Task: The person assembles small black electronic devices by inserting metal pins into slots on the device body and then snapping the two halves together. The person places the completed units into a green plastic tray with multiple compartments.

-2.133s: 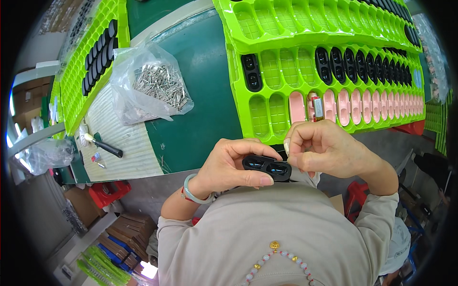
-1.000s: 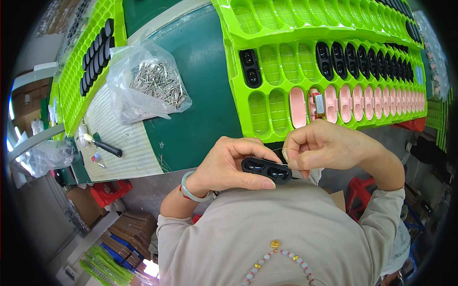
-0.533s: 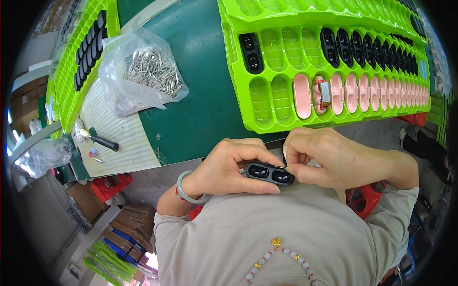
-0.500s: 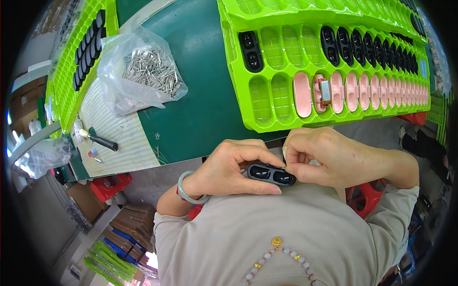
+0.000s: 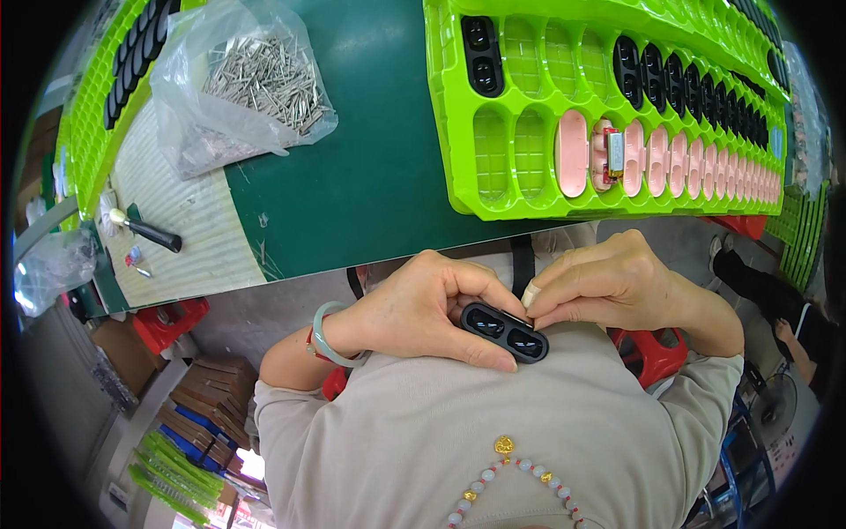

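A black oval earbud-case piece (image 5: 504,333) with two glossy wells is in front of my chest. My left hand (image 5: 432,304) holds it, thumb along the near side and fingers behind. At its far right edge, my right hand (image 5: 608,280) pinches with thumb and forefinger. Something thin seems to lie along that edge by the fingertips, too small to name. Beyond my hands is a bright green tray (image 5: 515,208) with rows of black case pieces (image 5: 627,72) and pink case pieces (image 5: 573,154). One pink piece carries a small silver battery (image 5: 615,153).
On the green table (image 5: 352,176), a clear plastic bag (image 5: 203,132) holds many thin metal pins (image 5: 269,84). A black-handled tool (image 5: 150,232) rests on a ribbed pale sheet (image 5: 198,264) at left. Another green tray (image 5: 84,132) stands far left. Red stools (image 5: 652,354) are below.
The view has shifted, so the table and tray appear displaced. My right hand has drawn back a little from the black case piece, which is now tilted more, its right end lower.
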A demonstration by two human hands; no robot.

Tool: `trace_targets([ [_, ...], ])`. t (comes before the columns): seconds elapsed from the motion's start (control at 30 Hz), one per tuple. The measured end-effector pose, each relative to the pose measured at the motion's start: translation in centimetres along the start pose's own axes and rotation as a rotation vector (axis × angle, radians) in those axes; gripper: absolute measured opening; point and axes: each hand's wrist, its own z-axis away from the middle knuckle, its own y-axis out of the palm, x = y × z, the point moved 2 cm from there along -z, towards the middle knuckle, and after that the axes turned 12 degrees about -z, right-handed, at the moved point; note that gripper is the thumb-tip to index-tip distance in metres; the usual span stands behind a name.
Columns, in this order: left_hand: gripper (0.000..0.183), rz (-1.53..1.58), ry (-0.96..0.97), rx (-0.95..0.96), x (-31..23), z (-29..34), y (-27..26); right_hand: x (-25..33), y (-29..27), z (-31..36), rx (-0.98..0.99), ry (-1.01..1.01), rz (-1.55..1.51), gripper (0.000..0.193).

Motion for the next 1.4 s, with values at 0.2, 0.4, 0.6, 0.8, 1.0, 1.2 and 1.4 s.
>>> trace_targets([
  [0.2, 0.031, -0.198, 0.029, 0.101, 0.4, 0.0, -0.2, -1.5, 0.9, 0.7, -0.007, -0.012, -0.037, 0.017],
  [0.4, 0.031, -0.277, 0.022, 0.167, 0.6, -0.2, -0.2, -1.8, 1.6, 1.1, -0.012, -0.014, -0.031, 0.017],
  [0.6, 0.03, -0.229, -0.008, 0.2, 1.1, -0.3, -0.1, -2.0, 1.9, 1.3, -0.026, -0.027, -0.018, 0.016],
  [0.8, 0.029, -0.286, 0.051, 0.133, 0.2, -0.3, -0.3, -2.2, 1.3, 1.4, -0.042, 0.015, -0.125, 0.02],
  [1.0, 0.033, -0.555, 0.326, -0.379, -0.9, 0.1, -0.5, -1.0, 1.8, 2.2, -0.303, 0.183, -0.385, 0.052],
  [1.2, 0.04, -0.079, 0.236, -0.187, -2.1, 0.6, -0.7, -0.4, 1.7, 1.6, -0.48, -0.077, 0.137, 0.043],
  [1.4, 0.029, 0.15, 0.037, -0.244, -2.1, 0.6, -0.4, 0.2, 1.4, 1.0, -0.485, -0.196, 0.247, 0.039],
])
